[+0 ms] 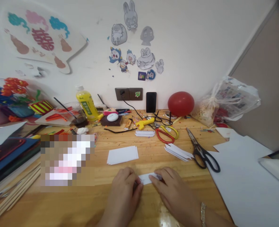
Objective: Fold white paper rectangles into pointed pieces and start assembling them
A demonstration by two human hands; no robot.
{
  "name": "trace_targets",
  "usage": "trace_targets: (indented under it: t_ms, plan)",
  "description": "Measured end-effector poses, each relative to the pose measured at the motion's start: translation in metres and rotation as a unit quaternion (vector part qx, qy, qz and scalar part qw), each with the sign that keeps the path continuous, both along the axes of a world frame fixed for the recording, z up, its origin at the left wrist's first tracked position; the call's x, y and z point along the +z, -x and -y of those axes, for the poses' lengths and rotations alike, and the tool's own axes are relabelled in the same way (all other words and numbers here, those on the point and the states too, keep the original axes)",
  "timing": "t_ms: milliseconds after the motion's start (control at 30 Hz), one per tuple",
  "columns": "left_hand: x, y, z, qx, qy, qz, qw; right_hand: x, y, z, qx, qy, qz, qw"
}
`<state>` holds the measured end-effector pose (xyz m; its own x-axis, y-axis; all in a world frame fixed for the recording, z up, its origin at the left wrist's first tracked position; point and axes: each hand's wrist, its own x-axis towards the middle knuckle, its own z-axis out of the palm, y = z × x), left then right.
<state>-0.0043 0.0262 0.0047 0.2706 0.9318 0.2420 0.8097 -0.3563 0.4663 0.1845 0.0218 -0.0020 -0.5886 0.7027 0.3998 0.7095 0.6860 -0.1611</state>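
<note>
A small white paper strip (147, 178) lies on the wooden table between my two hands. Its left end is under the closed fingers of my left hand (124, 192). My right hand (174, 189) presses on the other end, with thumb and fingers together on the paper. Just beyond my hands rests a stack of white paper rectangles (122, 155). Folded paper pieces (178, 152) fan out to the right of it, and a smaller folded pile (144, 134) sits farther back. Both ends of the strip are partly hidden by my fingers.
Black-handled scissors (199, 153) lie at the right beside large white sheets (250, 183). Red-and-yellow scissors (166, 134), a yellow glue gun (146, 123), a phone (151, 102) and a red balloon (181, 104) are at the back. Wooden sticks (16, 192) and a yellow drink bottle (87, 104) are at left.
</note>
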Motion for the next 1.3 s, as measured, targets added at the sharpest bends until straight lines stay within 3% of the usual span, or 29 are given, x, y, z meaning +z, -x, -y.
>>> trace_targets:
  t_ms: [333,700,1000,1200,1300]
  plan:
    - [-0.002,0.006,-0.003,-0.042,0.051,0.004,0.998,0.003,-0.003,0.000,-0.009,0.115,-0.015,0.993]
    - [-0.004,0.007,-0.004,-0.153,-0.046,0.029,0.987,0.001,-0.007,-0.006,-0.012,0.158,-0.132,0.978]
    - [-0.005,-0.003,-0.002,-0.052,-0.033,-0.040,0.997,0.003,0.001,-0.012,-0.060,0.166,-0.135,0.975]
    - [-0.009,-0.004,-0.004,-0.043,-0.044,-0.081,0.995,0.001,0.002,-0.014,-0.092,0.176,-0.110,0.974]
    - [-0.010,-0.003,-0.004,-0.047,-0.050,-0.092,0.993,-0.002,0.002,-0.012,-0.077,0.159,-0.091,0.980]
